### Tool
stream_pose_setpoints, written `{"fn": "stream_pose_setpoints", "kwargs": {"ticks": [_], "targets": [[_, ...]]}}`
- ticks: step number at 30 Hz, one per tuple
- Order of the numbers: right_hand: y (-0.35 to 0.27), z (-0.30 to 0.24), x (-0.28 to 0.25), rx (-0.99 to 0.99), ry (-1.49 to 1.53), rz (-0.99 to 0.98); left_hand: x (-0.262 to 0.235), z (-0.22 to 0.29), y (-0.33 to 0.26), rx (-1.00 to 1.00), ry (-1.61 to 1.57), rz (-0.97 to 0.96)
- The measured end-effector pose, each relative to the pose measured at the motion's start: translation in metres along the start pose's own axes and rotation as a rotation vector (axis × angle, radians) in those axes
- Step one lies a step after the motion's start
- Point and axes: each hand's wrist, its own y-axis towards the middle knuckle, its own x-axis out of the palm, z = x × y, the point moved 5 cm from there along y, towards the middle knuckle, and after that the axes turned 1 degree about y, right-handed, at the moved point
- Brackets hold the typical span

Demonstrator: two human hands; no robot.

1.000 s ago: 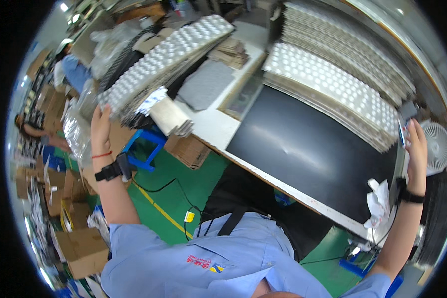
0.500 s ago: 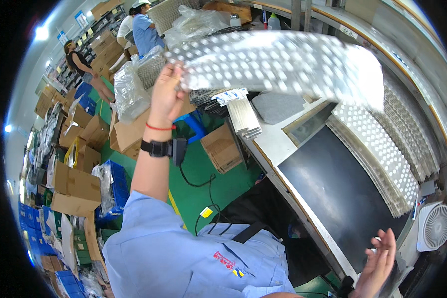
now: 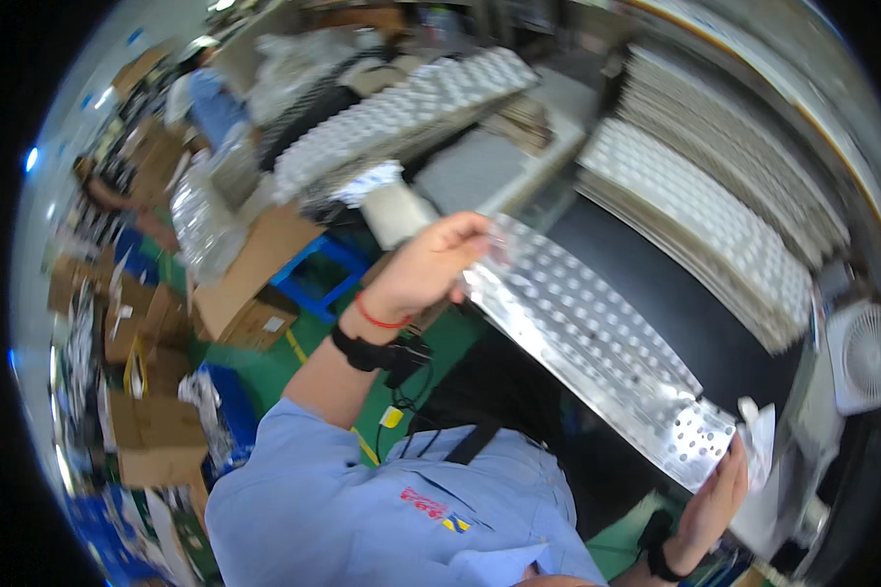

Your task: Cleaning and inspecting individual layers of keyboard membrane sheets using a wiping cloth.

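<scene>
1. Nearest the camera, the right hand [image 3: 712, 504] held up the lower end of a long shiny metal panel [image 3: 597, 342] dotted with small round lenses, its fingers closed on that edge along with a white cloth [image 3: 759, 445].
2. The panel stretched in the air, well above the black work surface [image 3: 695, 313], slanting up and leftward to the left hand [image 3: 431, 269].
3. The left hand, wearing a red string and a black wristband, had its fingers clamped on the panel's upper end.
4. Past the dark surface lay stacks of white panels [image 3: 715, 215], with a small white fan [image 3: 866, 352] at the right.
5. Farther off, cardboard boxes [image 3: 255, 264] stood on the green floor [image 3: 323, 333], and another person in blue [image 3: 206, 98] worked in the distance.
</scene>
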Motion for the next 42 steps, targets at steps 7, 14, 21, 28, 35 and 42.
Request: {"fn": "stream_pose_setpoints", "kwargs": {"ticks": [7, 14, 21, 28, 35, 42], "targets": [[-0.012, -0.009, 0.004, 0.062, -0.197, -0.053, 0.024, 0.012, 0.02, 0.593, 0.911, 0.412], [-0.018, -0.003, 0.026, 0.048, 0.016, -0.039, 0.197, 0.014, -0.007, 0.382, 0.392, -0.416], [-0.015, -0.008, 0.028, -0.085, -0.091, -0.131, 0.249, -0.008, -0.003, 0.221, 0.415, -0.658], [0.053, -0.063, 0.013, -0.397, -0.918, -0.196, 0.246, -0.018, 0.012, 0.197, 0.258, -0.802], [0.066, -0.058, 0.013, -0.592, -1.403, -0.236, 0.251, -0.016, 0.013, 0.173, 0.275, -0.968], [0.027, -0.063, 0.028, -0.272, -1.034, -0.251, 0.246, -0.022, 0.011, 0.127, 0.291, -1.055]]}}
